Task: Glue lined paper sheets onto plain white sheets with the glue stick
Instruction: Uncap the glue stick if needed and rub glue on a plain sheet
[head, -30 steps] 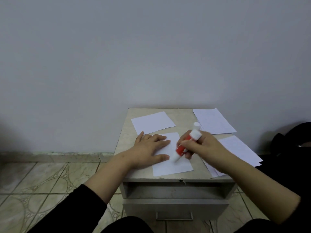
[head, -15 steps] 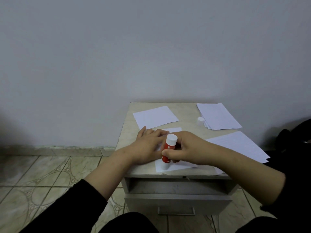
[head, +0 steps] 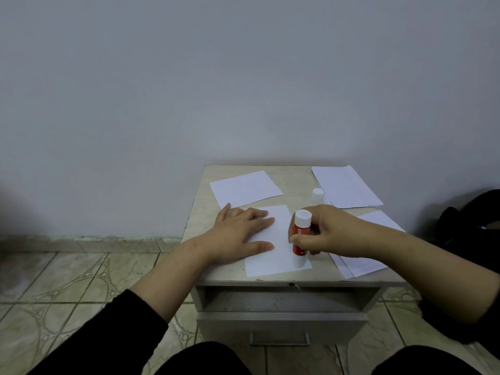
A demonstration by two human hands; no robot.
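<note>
While the left hand [head: 238, 234] lies flat with fingers spread and straight on a white sheet [head: 276, 239] at the front of the worktop [head: 295, 182], the right hand [head: 324, 234] curls its fingers and thumb around a red glue stick [head: 299, 236]. The stick stands nearly upright, its white end touching the sheet near the sheet's front right corner. Below the worktop, an open compartment [head: 281, 297] in the small cabinet shows nothing inside that can be made out, and a closed drawer [head: 281, 326] with a metal handle sits beneath it. Another white sheet [head: 246, 188] lies toward the back left, apart from the held one. A stack of papers [head: 346, 186] rests at the back right corner, with a small white cap [head: 317, 194] just beside its left edge. More lined sheets [head: 365, 255] lie along the right side, partly under the right forearm. Black sleeves cover both upper arms, and patterned tiles [head: 67, 280] cover the floor.
</note>
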